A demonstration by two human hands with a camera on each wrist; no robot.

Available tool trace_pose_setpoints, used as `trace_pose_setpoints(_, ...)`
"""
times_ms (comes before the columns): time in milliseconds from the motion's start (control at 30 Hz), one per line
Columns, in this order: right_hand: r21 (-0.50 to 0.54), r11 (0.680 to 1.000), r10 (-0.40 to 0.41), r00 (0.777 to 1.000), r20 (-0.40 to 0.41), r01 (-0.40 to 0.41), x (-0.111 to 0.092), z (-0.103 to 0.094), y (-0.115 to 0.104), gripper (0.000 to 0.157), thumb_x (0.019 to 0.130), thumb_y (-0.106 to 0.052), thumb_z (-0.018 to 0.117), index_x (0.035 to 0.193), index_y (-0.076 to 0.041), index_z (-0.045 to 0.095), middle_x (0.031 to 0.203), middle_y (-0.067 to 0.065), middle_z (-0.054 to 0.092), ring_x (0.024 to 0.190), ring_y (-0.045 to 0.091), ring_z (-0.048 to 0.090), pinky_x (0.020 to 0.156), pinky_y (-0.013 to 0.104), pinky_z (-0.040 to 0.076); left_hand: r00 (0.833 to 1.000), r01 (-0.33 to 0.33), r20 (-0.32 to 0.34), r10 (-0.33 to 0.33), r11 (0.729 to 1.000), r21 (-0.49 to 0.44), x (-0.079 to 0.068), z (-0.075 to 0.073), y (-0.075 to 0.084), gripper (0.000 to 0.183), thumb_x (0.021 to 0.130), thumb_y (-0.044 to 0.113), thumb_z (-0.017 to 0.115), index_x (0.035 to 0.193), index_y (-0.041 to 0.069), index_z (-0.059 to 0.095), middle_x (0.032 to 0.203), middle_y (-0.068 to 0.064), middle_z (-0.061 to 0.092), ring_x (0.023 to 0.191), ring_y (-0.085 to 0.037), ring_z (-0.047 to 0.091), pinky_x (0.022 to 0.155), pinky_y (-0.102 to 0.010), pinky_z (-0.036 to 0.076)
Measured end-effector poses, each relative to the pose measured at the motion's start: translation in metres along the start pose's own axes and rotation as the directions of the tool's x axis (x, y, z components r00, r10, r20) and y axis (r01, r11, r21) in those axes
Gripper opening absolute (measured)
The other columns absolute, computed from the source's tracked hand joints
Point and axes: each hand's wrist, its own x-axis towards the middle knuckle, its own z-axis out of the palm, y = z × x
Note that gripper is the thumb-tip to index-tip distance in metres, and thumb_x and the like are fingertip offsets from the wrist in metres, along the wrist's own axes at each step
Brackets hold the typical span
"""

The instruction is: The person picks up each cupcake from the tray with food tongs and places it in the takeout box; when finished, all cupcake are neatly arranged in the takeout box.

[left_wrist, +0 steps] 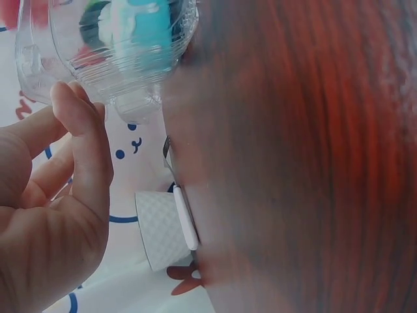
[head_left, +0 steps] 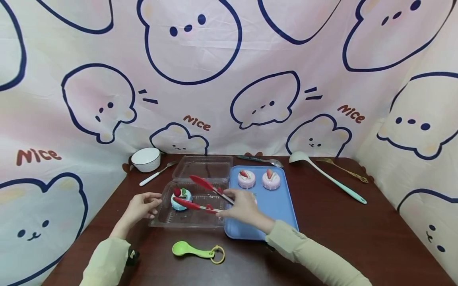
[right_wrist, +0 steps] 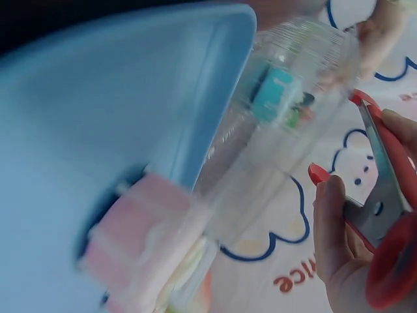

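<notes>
My right hand (head_left: 241,206) grips a pair of metal tongs (head_left: 204,182) with red tips, their arms spread apart over a clear plastic box (head_left: 211,220). Inside the box, toward its left, sits a small blue cake (head_left: 181,200) with a red berry and green leaf on top. The lower tong tip overlaps this cake in the head view; contact cannot be told. At the box's left side is my left hand (head_left: 142,206), fingers loosely bent. In the left wrist view its fingertips (left_wrist: 65,98) lie close to the box's edge (left_wrist: 137,104).
Right of the box, a blue tray (head_left: 275,210) bears pink cakes (head_left: 270,180), one mostly hidden by my right hand. A green measuring spoon (head_left: 193,250) lies in front. Behind are a white bowl (head_left: 146,159), a fork (head_left: 157,173) and a knife (head_left: 254,159); a ladle (head_left: 329,177) lies right.
</notes>
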Motion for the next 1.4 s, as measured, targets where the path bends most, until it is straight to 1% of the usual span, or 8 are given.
trace_pose_setpoints(67,0.035,0.999,-0.019,0.999,-0.04,0.021,-0.012,-0.012,0.008,0.062,0.057,-0.029,0.085,0.11,-0.005,0.063,0.086,0.005,0.066,0.07,0.015,0.059,0.058,0.022,0.045,1.0,0.0,0.005,0.0,1.0,-0.004,0.0,0.002,0.0,0.04,0.091,0.011,0.055,0.123,-0.01,0.046,0.096,-0.018,0.059,0.062,-0.017,0.056,0.054,-0.03,0.052)
trace_pose_setpoints(167,0.061,0.998,-0.016,0.996,-0.084,0.021,-0.03,-0.031,0.022,0.061,0.055,-0.026,0.086,0.108,-0.005,0.063,0.087,0.007,0.067,0.071,0.017,0.059,0.057,0.021,0.046,1.0,0.011,-0.003,-0.011,1.0,-0.012,0.001,0.002,-0.002,0.037,0.09,0.01,0.055,0.122,-0.009,0.048,0.094,-0.017,0.059,0.061,-0.016,0.056,0.053,-0.03,0.051)
trace_pose_setpoints(400,-0.116,0.987,0.093,0.979,-0.18,-0.115,-0.066,-0.08,0.049,0.063,0.053,-0.039,0.086,0.106,-0.01,0.066,0.092,0.0,0.066,0.071,0.01,0.054,0.054,0.023,0.042,1.0,0.006,-0.008,-0.006,1.0,-0.012,0.0,-0.003,-0.006,0.038,0.09,0.011,0.056,0.122,-0.008,0.048,0.089,-0.014,0.059,0.061,-0.016,0.056,0.054,-0.03,0.052)
trace_pose_setpoints(567,-0.16,0.97,0.158,0.975,-0.155,-0.183,-0.085,-0.101,0.064,0.066,0.056,-0.041,0.084,0.109,-0.007,0.064,0.101,0.004,0.066,0.079,0.013,0.056,0.061,0.025,0.045,1.0,0.004,-0.009,-0.004,1.0,-0.006,-0.002,-0.006,-0.006,0.039,0.09,0.012,0.056,0.122,-0.009,0.048,0.089,-0.014,0.059,0.061,-0.016,0.056,0.054,-0.029,0.052)
trace_pose_setpoints(733,-0.185,0.958,0.192,0.97,-0.151,-0.218,-0.097,-0.106,0.075,0.064,0.055,-0.042,0.084,0.105,-0.007,0.066,0.099,0.003,0.066,0.081,0.012,0.056,0.064,0.027,0.045,1.0,-0.004,-0.008,0.004,1.0,-0.004,-0.001,-0.006,-0.007,0.039,0.09,0.013,0.056,0.122,-0.009,0.048,0.089,-0.014,0.059,0.061,-0.016,0.056,0.054,-0.029,0.052)
trace_pose_setpoints(933,-0.178,0.948,0.245,0.963,-0.116,-0.263,-0.108,-0.1,0.082,0.061,0.053,-0.043,0.085,0.101,-0.009,0.068,0.098,0.001,0.066,0.08,0.01,0.055,0.066,0.028,0.045,1.0,0.0,-0.006,0.0,1.0,-0.009,0.0,-0.004,-0.008,0.039,0.09,0.012,0.056,0.122,-0.009,0.048,0.089,-0.013,0.059,0.061,-0.015,0.056,0.054,-0.029,0.052)
trace_pose_setpoints(1167,-0.167,0.944,0.27,0.957,-0.108,-0.285,-0.11,-0.097,0.087,0.057,0.053,-0.042,0.085,0.099,-0.011,0.069,0.094,-0.001,0.066,0.077,0.009,0.053,0.065,0.028,0.045,1.0,-0.006,0.002,0.006,1.0,-0.023,0.003,-0.002,-0.007,0.039,0.09,0.012,0.056,0.122,-0.009,0.048,0.088,-0.013,0.059,0.061,-0.015,0.056,0.054,-0.029,0.052)
trace_pose_setpoints(1400,-0.15,0.941,0.292,0.952,-0.096,-0.304,-0.111,-0.096,0.091,0.055,0.054,-0.041,0.085,0.098,-0.011,0.069,0.094,0.0,0.067,0.078,0.009,0.057,0.068,0.028,0.048,1.0,-0.006,0.01,0.006,1.0,-0.021,0.005,0.0,-0.006,0.04,0.09,0.012,0.057,0.122,-0.009,0.047,0.09,-0.014,0.059,0.061,-0.015,0.056,0.054,-0.029,0.052)
